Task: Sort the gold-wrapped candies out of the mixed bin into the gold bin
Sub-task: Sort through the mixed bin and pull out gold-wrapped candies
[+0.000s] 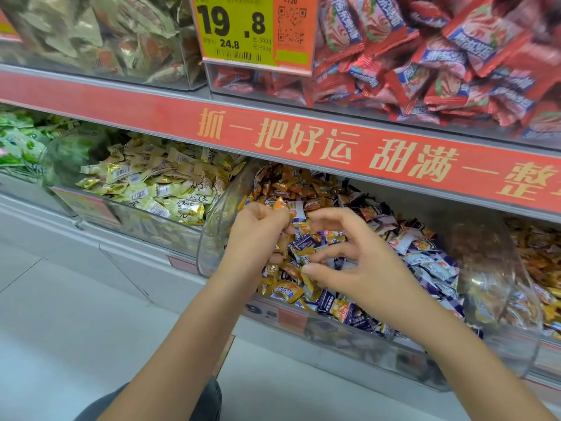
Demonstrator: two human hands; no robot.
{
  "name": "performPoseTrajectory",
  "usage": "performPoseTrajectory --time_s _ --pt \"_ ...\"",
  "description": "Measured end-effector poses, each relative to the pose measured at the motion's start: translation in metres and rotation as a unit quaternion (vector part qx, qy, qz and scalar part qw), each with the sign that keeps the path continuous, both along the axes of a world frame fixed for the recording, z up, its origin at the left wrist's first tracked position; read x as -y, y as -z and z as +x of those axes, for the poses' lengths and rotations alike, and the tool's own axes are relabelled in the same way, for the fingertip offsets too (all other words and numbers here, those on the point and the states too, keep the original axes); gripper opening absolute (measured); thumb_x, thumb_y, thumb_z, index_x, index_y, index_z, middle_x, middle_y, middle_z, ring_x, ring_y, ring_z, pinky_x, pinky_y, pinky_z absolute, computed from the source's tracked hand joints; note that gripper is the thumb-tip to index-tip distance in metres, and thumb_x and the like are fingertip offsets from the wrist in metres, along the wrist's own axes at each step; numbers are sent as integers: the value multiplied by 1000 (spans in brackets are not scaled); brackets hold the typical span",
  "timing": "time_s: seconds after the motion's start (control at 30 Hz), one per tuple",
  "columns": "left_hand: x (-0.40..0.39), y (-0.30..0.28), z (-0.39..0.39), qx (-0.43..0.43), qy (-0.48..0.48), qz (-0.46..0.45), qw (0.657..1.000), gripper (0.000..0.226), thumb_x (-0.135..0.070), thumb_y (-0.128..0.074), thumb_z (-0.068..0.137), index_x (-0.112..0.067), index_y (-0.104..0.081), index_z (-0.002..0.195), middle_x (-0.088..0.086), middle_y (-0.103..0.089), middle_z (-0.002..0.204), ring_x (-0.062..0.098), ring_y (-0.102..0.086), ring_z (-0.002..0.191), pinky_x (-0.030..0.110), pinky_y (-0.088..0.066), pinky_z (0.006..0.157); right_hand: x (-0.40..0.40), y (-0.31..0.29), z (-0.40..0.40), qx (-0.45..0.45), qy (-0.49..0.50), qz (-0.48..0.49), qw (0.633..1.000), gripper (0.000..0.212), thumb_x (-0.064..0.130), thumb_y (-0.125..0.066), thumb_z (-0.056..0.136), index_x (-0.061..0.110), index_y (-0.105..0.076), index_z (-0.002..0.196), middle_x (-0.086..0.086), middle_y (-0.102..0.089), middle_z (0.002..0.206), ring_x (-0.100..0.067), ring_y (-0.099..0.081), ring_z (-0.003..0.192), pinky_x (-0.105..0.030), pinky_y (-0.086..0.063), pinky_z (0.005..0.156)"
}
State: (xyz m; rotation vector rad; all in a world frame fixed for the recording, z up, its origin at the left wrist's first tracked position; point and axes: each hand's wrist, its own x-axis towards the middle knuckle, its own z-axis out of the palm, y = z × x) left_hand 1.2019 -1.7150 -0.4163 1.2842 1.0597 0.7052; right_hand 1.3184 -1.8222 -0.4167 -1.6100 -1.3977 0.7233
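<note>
A clear mixed bin on the lower shelf holds gold-orange wrapped candies on its left side and blue-and-white wrapped candies on its right. My left hand is closed in a fist over the left part of the pile, with several gold-orange candies bunched in it. My right hand hovers just to its right, fingers spread and curled, thumb tip touching a gold candy on the pile. At the far right stands a bin of gold-orange candies.
A bin of pale gold Dove candies stands left of the mixed bin, green-wrapped candies further left. The shelf above carries red-wrapped candies, a yellow price tag and a red banner. Pale floor lies below.
</note>
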Motion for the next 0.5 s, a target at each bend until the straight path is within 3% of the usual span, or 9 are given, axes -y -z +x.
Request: performPoseTrajectory --time_s 0.07,0.13,0.23,0.33,0.4,0.5 --pt "-4 -1 -9 -69 10 75 995 12 -12 -53 87 -22 -48 93 -5 -55 60 9 -42 42 20 -31 41 -8 -3 0 64 -15 -35 997 56 29 -75 78 46 -43 120 24 -49 121 5 -60 92 -22 -55 76" --pt "-10 -5 -22 -75 16 113 991 20 -8 -49 88 -24 -58 96 -7 -47 51 9 -36 36 18 -27 39 -20 -7 2 122 -74 -72 987 49 24 -75 80 37 -51 121 16 -54 120 1 -58 94 -26 -55 77" --pt "-11 -14 -38 -24 36 71 997 32 7 -37 84 -11 -57 66 1 -34 47 9 -24 32 10 -18 36 -37 -5 -2 285 -220 -152 921 65 28 -71 84 34 -39 140 11 -45 136 -7 -44 119 -29 -41 100" --pt "-13 -19 -40 -33 35 38 998 37 14 -29 70 -11 -45 49 3 -28 40 8 -21 27 7 -17 35 -55 -4 -12 350 -274 -159 881 81 21 -70 82 33 -25 148 10 -29 150 -12 -31 134 -32 -32 108" --pt "-17 -22 -45 -58 32 -25 997 30 14 -26 66 -10 -39 52 -1 -26 32 8 -19 21 4 -17 34 -66 -2 -19 405 -273 -167 856 86 18 -71 79 37 -23 148 9 -25 149 -19 -40 125 -38 -45 96" --pt "-21 -20 -58 -47 61 -15 997 30 -7 -39 90 -11 -32 61 -7 -28 34 4 -20 23 9 -17 29 -74 5 -27 454 -266 -155 836 87 16 -68 77 42 -21 145 6 -21 142 -22 -47 96 -37 -48 61"
